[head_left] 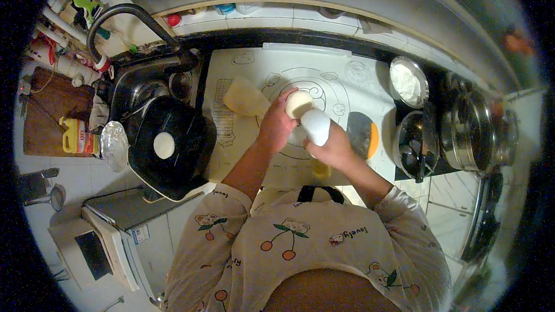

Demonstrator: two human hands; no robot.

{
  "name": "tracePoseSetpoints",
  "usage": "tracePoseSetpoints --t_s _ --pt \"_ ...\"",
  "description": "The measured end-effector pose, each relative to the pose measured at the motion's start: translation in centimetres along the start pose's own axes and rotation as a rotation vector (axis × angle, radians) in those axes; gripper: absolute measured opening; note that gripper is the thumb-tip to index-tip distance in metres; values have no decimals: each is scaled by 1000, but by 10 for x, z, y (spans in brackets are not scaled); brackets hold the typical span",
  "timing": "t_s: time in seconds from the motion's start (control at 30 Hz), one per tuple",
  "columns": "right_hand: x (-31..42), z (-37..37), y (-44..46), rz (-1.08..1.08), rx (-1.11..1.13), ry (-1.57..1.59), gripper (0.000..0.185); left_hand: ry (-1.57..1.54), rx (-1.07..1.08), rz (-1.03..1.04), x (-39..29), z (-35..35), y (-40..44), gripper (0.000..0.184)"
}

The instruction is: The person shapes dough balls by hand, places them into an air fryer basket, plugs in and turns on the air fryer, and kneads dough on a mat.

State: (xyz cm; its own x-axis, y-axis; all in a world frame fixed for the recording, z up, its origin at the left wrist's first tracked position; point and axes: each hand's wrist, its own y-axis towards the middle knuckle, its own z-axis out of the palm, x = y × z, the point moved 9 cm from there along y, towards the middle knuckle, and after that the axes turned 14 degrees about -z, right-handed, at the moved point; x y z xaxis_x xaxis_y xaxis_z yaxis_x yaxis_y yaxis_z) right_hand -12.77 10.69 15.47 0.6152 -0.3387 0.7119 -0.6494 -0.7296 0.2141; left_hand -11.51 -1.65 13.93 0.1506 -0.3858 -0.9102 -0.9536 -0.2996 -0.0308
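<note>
A round pale piece, which looks like dough (299,103), is held in my left hand (278,120), its fingers curled around the left side. My right hand (333,149) is wrapped round a smooth white object (316,126) with a rounded top, close against the lower right of the pale piece. What the white object is I cannot tell. Both hands are above a white printed mat (231,63). A pale yellowish flat piece (245,97) lies on the mat to the left of my left hand. Right of my right hand is a grey and orange object (363,134).
At left, a black pan (147,164) holding a round white piece (163,145) stands over the sink (130,84), beside a foil-like dish (114,147). At right are a bowl of white powder (409,82), a dark bowl (411,144) and a steel pot (462,133).
</note>
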Motion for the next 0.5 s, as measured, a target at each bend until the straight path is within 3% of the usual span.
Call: tracePoseSetpoints --t_s 0.17,0.23,0.3,0.4,0.43,0.5 --pt "6 -3 1 -26 -42 -26 42 -34 4 -18 -3 4 -7 64" --pt "-2 -4 -2 -27 -33 -45 44 -320 101 -55 23 20 1 58" --pt "-15 -15 -8 40 -126 24 38 -372 143 -82 47 33 3 53" --pt "-52 -39 -18 102 -339 115 38 -29 135 -148 43 28 -2 48" --pt "-60 -53 -17 112 -409 95 40 129 144 -194 14 16 -9 46" --pt "-81 -76 -13 -23 -593 72 40 258 176 -257 4 12 -13 43"
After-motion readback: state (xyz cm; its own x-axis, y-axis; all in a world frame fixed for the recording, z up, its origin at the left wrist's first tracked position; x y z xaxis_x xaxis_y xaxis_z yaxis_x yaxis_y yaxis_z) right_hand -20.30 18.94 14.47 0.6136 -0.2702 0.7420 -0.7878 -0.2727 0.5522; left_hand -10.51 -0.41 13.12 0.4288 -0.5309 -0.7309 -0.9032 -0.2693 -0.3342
